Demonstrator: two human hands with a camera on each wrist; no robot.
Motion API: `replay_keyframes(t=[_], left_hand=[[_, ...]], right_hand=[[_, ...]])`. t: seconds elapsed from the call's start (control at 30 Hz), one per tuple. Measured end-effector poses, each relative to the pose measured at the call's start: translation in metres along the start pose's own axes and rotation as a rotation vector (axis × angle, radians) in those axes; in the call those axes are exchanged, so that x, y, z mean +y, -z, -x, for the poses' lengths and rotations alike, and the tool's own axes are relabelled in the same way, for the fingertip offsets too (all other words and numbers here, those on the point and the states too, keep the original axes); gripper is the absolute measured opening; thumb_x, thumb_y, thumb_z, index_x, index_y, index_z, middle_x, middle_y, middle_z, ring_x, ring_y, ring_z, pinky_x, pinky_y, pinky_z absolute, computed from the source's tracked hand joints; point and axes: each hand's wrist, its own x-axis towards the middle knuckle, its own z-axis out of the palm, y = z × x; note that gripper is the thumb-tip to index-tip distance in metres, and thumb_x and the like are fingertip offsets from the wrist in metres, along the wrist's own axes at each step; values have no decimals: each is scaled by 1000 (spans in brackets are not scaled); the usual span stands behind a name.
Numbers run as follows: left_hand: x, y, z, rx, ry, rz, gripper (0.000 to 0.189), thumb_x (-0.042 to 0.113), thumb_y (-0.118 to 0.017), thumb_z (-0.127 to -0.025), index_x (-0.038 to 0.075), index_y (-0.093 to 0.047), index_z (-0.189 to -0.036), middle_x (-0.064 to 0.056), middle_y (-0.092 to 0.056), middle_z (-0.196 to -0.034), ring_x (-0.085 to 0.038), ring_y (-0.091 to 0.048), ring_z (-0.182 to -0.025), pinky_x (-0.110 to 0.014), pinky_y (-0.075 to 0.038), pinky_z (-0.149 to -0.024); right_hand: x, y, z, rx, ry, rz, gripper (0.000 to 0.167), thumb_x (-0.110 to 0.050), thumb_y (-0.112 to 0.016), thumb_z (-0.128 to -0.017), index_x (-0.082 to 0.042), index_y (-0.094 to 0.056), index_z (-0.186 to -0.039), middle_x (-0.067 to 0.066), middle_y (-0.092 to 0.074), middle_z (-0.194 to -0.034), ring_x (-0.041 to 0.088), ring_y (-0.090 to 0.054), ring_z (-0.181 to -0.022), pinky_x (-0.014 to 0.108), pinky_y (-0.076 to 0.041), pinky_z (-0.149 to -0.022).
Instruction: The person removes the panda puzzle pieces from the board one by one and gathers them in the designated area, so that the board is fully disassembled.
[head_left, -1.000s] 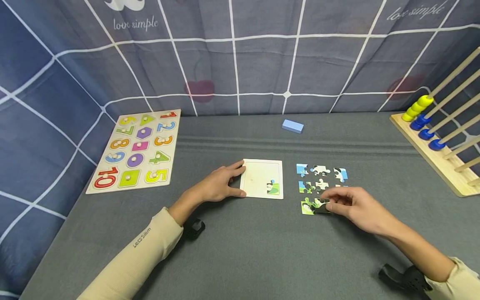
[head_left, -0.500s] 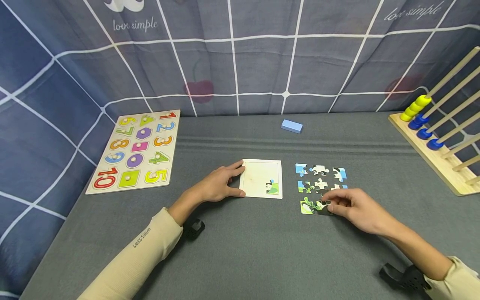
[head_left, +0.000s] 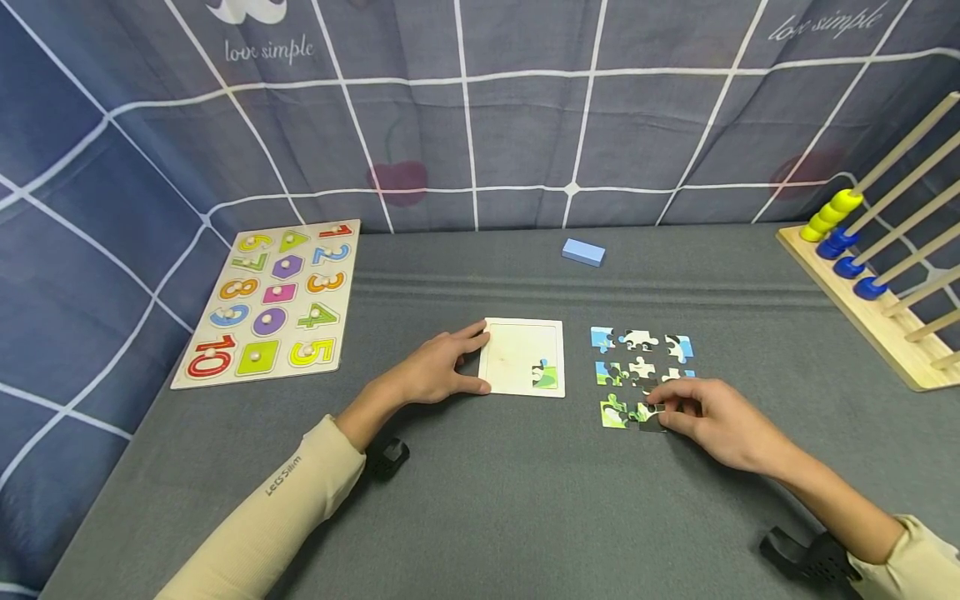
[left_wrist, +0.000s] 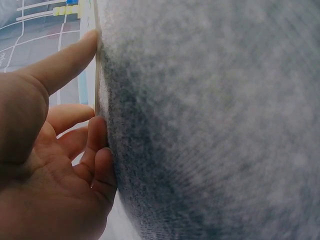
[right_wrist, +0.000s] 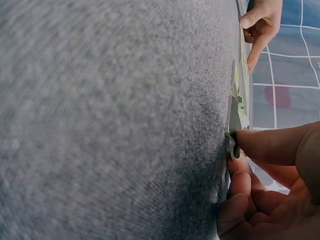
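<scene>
In the head view, my right hand (head_left: 705, 417) pinches a jigsaw piece (head_left: 654, 418) at the near row of a loose puzzle. The right wrist view shows thumb and fingertips gripping that piece's edge (right_wrist: 232, 146), with the piece tilted. Beside it lies a green-and-white jigsaw piece (head_left: 613, 414); several more, such as a black-and-white one (head_left: 640, 340), lie in rows behind. My left hand (head_left: 442, 367) touches the left edge of a square puzzle tray (head_left: 510, 354), thumb and forefinger spread apart along it. One green-and-blue piece (head_left: 547, 375) sits in the tray's lower right corner.
A wooden number board (head_left: 279, 293) lies at the left. A small blue block (head_left: 583, 252) rests toward the back. At the right stands a wooden bead rack (head_left: 862, 308) with yellow and blue beads. A patterned curtain (head_left: 525, 125) borders the grey tabletop (head_left: 480, 500).
My right hand has shifted slightly right and nearer with the pinched piece, and a gap has opened beside the green-and-white piece. The left hand and tray stay in place.
</scene>
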Motion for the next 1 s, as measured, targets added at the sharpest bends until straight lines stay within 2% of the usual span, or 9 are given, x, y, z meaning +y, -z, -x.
replay_keyframes(t=[0.67, 1.0], left_hand=[[-2, -1, -1, -3, 8, 9, 79, 32, -75, -90, 5, -36, -152, -5, -21, -162, -34, -31, -141, -48, -28, -111], [0, 1, 0, -4, 4, 1, 79, 32, -75, -89, 5, -36, -152, -5, -22, -162, -33, -36, -138, -48, -30, -110]], right_hand=[[0, -1, 1, 4, -25, 19, 19, 2, -73, -86, -6, -73, -103, -10, -55, -77, 3, -47, -65, 23, -40, -56], [-7, 0, -4, 14, 1, 18, 19, 2, -72, -86, -8, -73, -102, -9, -56, -78, 5, -49, -65, 24, -41, -57]])
